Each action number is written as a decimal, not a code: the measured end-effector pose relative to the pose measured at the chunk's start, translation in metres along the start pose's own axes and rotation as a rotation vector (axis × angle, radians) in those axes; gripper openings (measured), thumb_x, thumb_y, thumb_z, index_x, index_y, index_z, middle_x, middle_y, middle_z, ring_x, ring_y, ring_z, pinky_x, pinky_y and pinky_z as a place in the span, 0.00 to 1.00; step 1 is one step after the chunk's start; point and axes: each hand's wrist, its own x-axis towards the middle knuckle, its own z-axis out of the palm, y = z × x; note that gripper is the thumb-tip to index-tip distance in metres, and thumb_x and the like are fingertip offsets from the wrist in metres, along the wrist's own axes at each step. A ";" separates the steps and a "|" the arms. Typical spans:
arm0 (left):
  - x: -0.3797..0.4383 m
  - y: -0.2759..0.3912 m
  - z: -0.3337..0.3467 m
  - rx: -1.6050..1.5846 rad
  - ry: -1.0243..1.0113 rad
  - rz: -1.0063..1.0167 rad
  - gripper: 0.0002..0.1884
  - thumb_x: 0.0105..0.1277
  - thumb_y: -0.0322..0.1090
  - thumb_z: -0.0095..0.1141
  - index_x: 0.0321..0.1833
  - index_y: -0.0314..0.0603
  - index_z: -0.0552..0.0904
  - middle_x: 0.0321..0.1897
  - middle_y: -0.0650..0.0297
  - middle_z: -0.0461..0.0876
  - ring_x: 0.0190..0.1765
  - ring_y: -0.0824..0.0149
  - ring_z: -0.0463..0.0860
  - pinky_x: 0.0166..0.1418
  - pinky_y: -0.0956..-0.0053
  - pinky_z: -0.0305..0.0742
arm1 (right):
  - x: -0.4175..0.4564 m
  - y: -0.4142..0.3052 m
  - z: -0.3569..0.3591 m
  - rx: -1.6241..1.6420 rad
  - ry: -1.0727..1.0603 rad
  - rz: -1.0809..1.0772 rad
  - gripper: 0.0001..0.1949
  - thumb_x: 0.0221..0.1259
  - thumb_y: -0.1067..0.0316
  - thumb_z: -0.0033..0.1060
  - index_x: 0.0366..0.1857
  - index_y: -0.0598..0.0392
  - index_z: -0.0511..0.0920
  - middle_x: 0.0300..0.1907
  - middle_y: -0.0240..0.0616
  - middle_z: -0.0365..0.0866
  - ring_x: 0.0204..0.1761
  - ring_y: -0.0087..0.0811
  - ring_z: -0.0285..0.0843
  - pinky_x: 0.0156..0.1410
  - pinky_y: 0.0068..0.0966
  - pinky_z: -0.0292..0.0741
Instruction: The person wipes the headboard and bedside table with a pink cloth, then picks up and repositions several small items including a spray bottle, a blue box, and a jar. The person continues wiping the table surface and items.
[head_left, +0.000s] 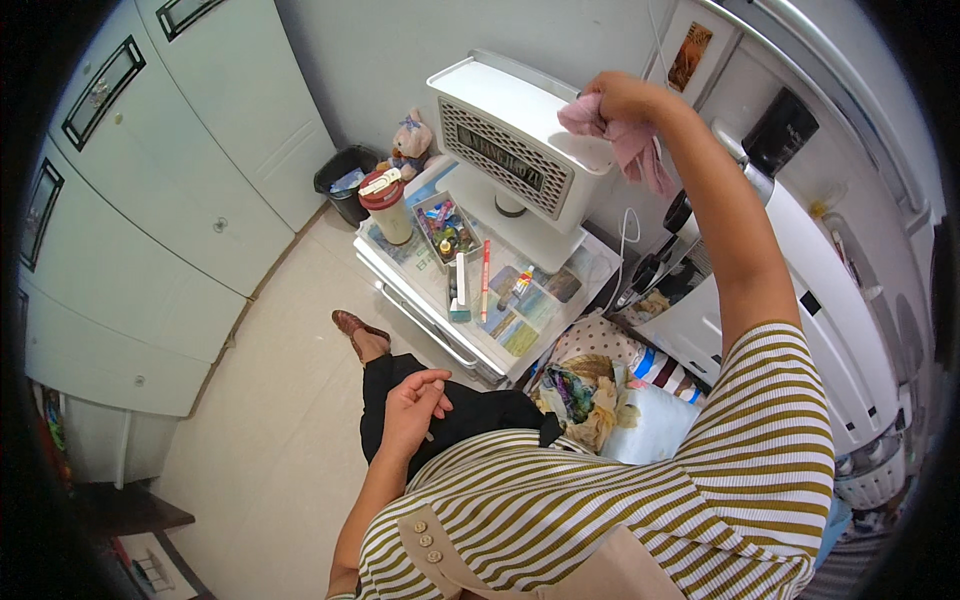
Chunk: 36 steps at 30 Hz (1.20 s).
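My right hand (626, 96) grips a bunched pink cloth (637, 146) at the right end of a white box-shaped appliance (517, 82). Part of the cloth lies against its top and the rest hangs past the edge. The appliance has a lattice grille bearing writing and stands on a white base (480, 191). In front of my black trousers (480, 409), my left hand (416, 405) is held with its fingers loosely bent and nothing in them.
On the white drawer cabinet (405, 289) are a red-lidded cup (386, 210), a box of small bottles and tubes (450, 232), a red pen (486, 281) and a small tube (523, 281). A black bin (341, 180) and plush toy (412, 139) stand behind. Fabrics (585, 390) lie right.
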 end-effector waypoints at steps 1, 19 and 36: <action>0.000 -0.002 0.001 -0.002 0.001 -0.003 0.10 0.69 0.32 0.51 0.48 0.36 0.80 0.22 0.66 0.79 0.24 0.78 0.73 0.29 0.85 0.68 | 0.001 0.001 0.002 -0.014 0.032 0.000 0.16 0.42 0.78 0.51 0.38 0.56 0.82 0.31 0.40 0.84 0.35 0.34 0.80 0.43 0.32 0.75; -0.006 0.001 0.014 0.011 -0.001 0.020 0.11 0.69 0.33 0.51 0.48 0.36 0.80 0.22 0.67 0.79 0.23 0.79 0.73 0.29 0.86 0.67 | -0.028 0.012 0.011 -0.251 -0.135 -0.035 0.20 0.41 0.74 0.60 0.45 0.53 0.80 0.40 0.41 0.84 0.41 0.37 0.80 0.44 0.32 0.76; -0.019 0.007 0.014 0.037 0.019 0.036 0.10 0.69 0.33 0.51 0.47 0.36 0.80 0.21 0.67 0.79 0.23 0.78 0.73 0.29 0.86 0.67 | -0.028 0.012 0.014 0.503 -0.211 0.213 0.25 0.45 0.75 0.59 0.54 0.58 0.73 0.40 0.42 0.80 0.35 0.32 0.81 0.38 0.28 0.80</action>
